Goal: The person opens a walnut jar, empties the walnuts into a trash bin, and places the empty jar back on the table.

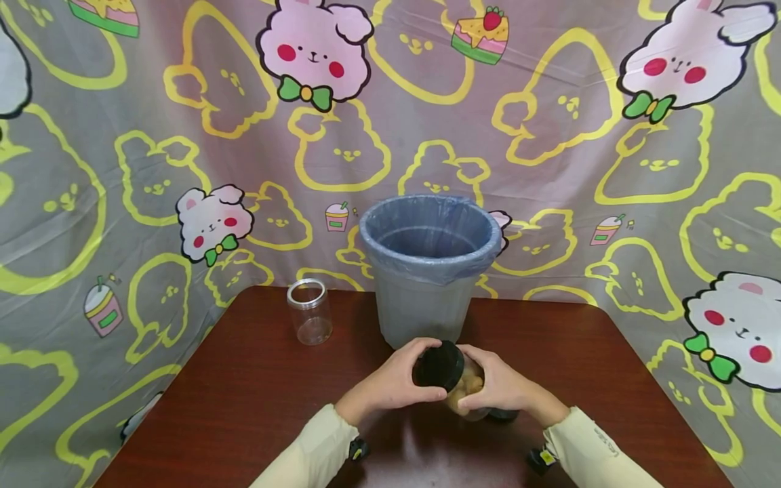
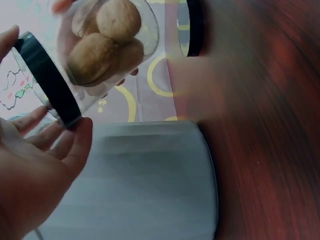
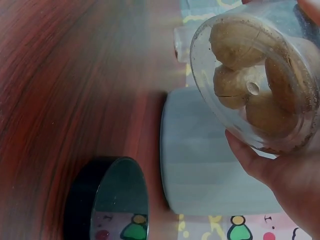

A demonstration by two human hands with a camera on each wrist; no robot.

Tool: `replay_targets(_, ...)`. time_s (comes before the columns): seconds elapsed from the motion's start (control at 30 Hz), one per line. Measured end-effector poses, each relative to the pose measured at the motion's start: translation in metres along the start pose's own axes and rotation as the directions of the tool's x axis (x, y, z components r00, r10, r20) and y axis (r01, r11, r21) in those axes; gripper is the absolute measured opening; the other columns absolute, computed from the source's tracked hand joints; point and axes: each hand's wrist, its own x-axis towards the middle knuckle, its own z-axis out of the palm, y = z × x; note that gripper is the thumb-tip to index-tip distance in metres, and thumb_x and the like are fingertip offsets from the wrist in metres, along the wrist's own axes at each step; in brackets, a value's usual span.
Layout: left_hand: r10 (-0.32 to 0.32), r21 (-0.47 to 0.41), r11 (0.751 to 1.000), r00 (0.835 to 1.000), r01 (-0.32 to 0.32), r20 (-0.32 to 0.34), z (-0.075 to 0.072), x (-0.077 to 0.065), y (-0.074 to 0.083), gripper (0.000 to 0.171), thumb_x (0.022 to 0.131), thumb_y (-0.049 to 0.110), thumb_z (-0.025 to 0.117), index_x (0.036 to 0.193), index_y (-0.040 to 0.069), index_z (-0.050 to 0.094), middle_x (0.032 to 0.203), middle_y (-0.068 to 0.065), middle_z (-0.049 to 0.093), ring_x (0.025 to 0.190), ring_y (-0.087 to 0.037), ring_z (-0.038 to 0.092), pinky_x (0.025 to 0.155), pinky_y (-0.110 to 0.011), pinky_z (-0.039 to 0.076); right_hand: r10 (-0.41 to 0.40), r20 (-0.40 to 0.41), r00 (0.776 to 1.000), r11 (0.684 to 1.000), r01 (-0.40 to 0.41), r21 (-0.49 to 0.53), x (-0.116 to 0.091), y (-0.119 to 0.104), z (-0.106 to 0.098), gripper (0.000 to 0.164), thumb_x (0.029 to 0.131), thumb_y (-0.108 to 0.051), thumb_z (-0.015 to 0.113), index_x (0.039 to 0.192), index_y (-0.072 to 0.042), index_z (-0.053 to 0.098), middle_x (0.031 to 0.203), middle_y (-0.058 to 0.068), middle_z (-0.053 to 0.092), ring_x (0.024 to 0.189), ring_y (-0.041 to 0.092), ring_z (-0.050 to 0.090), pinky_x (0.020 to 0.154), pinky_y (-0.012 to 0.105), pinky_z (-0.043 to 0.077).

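A clear plastic jar of walnuts is held up, tilted, above the front of the table, between both hands. My right hand grips the jar's body near its base; in the right wrist view several walnuts show through the bottom. With fingers and thumb curled round its edge, my left hand holds a black lid at the jar's mouth end. I cannot tell whether that lid sits fully on the jar. Below the right hand, another black round lid stands on the tabletop, partly hidden in the head view.
A grey bin lined with a blue bag stands just behind the hands. To its left is an uncovered clear jar with a silvery rim. The dark reddish wooden table ends at a cartoon-printed cloth behind.
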Motion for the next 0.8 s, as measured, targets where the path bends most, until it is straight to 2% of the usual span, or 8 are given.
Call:
replay_targets(0.2, 0.072, 0.043, 0.997, 0.997, -0.071, -0.033, 0.000, -0.002, -0.002, 0.074, 0.075, 0.042, 0.076, 0.135, 0.015, 0.043, 0.132, 0.002, 0.047, 0.118, -0.012, 0.046, 0.099, -0.033, 0.040, -0.004, 0.026, 1.000, 1.000, 0.003, 0.014, 0.003, -0.005, 0.000, 0.076, 0.069, -0.029, 0.082, 0.134, -0.014, 0.046, 0.119, 0.000, 0.059, 0.098, 0.013, 0.058, 0.085, 0.027, 0.046)
replay_targets(0.4, 0.099, 0.093, 0.992, 0.988, -0.089, -0.115, 0.001, -0.003, -0.004, 0.068, 0.074, 0.042, 0.076, 0.129, 0.015, 0.046, 0.126, 0.003, 0.049, 0.113, -0.015, 0.048, 0.094, -0.032, 0.043, -0.017, 0.046, 0.999, 0.999, 0.016, 0.034, 0.007, -0.008, 0.000, 0.080, 0.070, -0.026, 0.083, 0.138, -0.014, 0.042, 0.124, 0.001, 0.057, 0.103, 0.015, 0.058, 0.089, 0.029, 0.044)
replay_targets(0.63, 0.121, 0.104, 0.989, 0.975, -0.103, -0.186, 0.001, -0.004, -0.005, 0.067, 0.071, 0.038, 0.076, 0.127, 0.013, 0.048, 0.126, 0.001, 0.050, 0.115, -0.015, 0.048, 0.096, -0.033, 0.042, 0.049, 0.103, 0.993, 0.998, -0.053, 0.037, 0.011, -0.012, -0.001, 0.090, 0.067, -0.030, 0.086, 0.140, -0.014, 0.036, 0.123, 0.000, 0.056, 0.101, 0.014, 0.057, 0.087, 0.029, 0.045)
replay_targets(0.8, 0.121, 0.095, 0.990, 0.978, -0.106, -0.171, -0.002, -0.006, -0.003, 0.074, 0.072, 0.038, 0.074, 0.135, 0.012, 0.044, 0.129, -0.001, 0.047, 0.116, -0.015, 0.046, 0.096, -0.034, 0.041, 0.058, 0.132, 0.989, 0.998, -0.061, 0.020, 0.013, -0.014, -0.001, 0.089, 0.067, -0.033, 0.085, 0.139, -0.014, 0.037, 0.119, -0.002, 0.056, 0.098, 0.013, 0.057, 0.086, 0.028, 0.045)
